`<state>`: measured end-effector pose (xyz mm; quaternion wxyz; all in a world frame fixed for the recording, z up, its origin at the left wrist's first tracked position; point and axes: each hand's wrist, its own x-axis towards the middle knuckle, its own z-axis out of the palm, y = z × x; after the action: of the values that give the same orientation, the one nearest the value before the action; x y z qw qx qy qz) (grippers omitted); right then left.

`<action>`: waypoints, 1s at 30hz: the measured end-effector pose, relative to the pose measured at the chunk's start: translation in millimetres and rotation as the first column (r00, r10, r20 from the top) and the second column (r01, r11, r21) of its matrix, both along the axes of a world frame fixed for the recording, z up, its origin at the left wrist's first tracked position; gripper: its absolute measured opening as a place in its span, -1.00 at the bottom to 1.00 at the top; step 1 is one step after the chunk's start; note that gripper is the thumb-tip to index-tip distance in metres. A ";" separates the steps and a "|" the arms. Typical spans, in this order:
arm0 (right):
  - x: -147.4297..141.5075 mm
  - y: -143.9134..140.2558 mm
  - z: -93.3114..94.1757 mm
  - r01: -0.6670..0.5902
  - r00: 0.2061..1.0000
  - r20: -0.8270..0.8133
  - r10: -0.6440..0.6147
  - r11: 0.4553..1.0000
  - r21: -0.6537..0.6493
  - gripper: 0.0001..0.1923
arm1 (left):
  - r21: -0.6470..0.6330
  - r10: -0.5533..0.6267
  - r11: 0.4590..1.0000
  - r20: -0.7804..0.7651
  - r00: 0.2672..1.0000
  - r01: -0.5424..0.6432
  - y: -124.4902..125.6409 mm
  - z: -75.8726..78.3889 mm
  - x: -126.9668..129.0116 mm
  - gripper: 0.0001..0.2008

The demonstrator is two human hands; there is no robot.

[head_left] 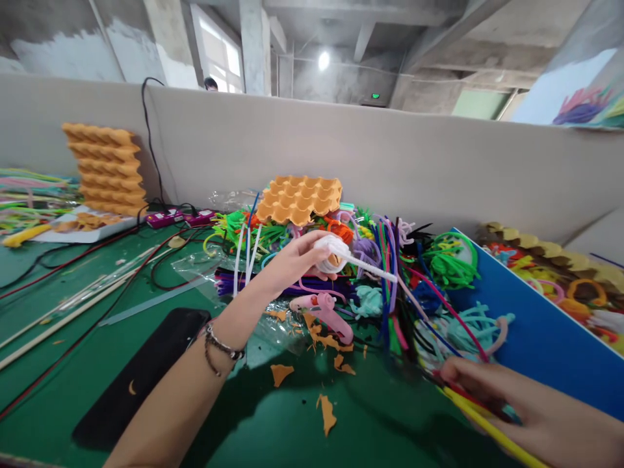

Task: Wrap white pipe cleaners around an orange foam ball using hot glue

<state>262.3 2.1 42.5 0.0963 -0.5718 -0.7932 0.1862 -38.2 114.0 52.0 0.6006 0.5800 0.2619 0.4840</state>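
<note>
My left hand [305, 257] is closed around a white fuzzy coil of pipe cleaner [336, 242], wound around what looks like an orange egg-tray piece. One straight white end of it sticks out to the right. At the lower right, my right hand [507, 396] grips a tool with yellow and red handles [465, 406]. Its dark tip is blurred, so I cannot tell its exact kind. Below my left hand lies a pink hot glue gun [325, 313] on clear plastic. Torn orange scraps [326, 416] are scattered in front of it.
An orange egg tray [299, 198] rests on heaped coloured pipe cleaners [373, 253]. A blue-sided box [526, 338] stands at right. A black phone-like slab [141, 377] lies under my left forearm. Cables and wooden sticks [73, 312] cross the green table at left, near another egg tray [107, 169].
</note>
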 end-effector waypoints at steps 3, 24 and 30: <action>-4.5 2.2 12.1 -0.072 0.989 -0.134 0.062 0.995 -0.069 -0.67 | -0.046 0.011 0.999 0.050 0.999 -0.009 -0.6 -0.8 4.0 -0.82; -81.8 90.2 20.9 -0.091 0.969 -0.170 0.180 0.898 0.430 -0.70 | -0.191 0.254 0.960 0.278 0.926 -0.206 -2.5 9.6 0.5 -0.79; -85.3 96.7 14.1 -0.089 0.981 -0.088 0.174 0.802 0.591 -0.82 | -0.142 0.285 0.958 0.346 0.894 -0.250 -3.2 10.7 5.9 -0.83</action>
<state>177.1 98.8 56.7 0.3088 -0.4439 -0.8410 -0.0212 -32.4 110.9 62.6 0.5926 0.4103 0.2460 0.6480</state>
